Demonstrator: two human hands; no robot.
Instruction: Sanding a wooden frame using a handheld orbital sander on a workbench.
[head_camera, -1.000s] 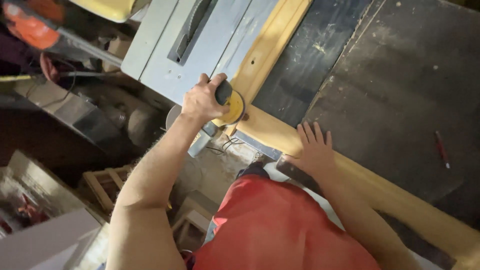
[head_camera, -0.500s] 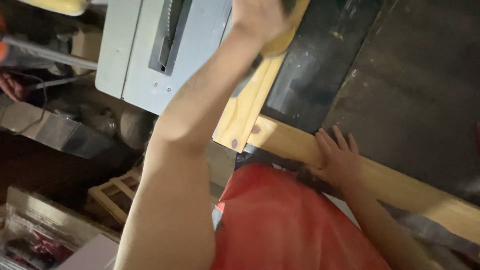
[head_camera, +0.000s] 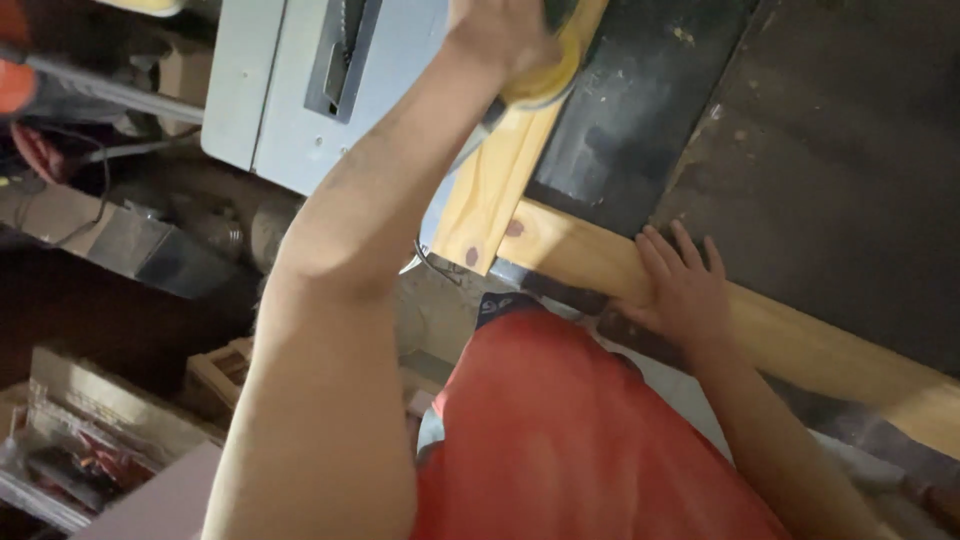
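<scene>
A person in a red shirt (head_camera: 580, 440) leans over a dark counter (head_camera: 830, 150). The left hand (head_camera: 505, 35), at the top edge of the view, is clenched around a yellow sander (head_camera: 545, 80) pressed on a pale plank (head_camera: 500, 180). That plank's long axis runs from the upper right down to the lower left, its knotted end pointing toward the person. A second plank, the beam (head_camera: 800, 340), meets it there and runs off to the lower right. The right hand (head_camera: 685, 290) lies flat on the beam, fingers spread, its grip released. Left of the plank stands a grey table saw (head_camera: 290, 100) with a dark blade slot. A wooden crate (head_camera: 220, 375) and a carton of red-handled tools (head_camera: 80, 455) sit on the floor below.
</scene>
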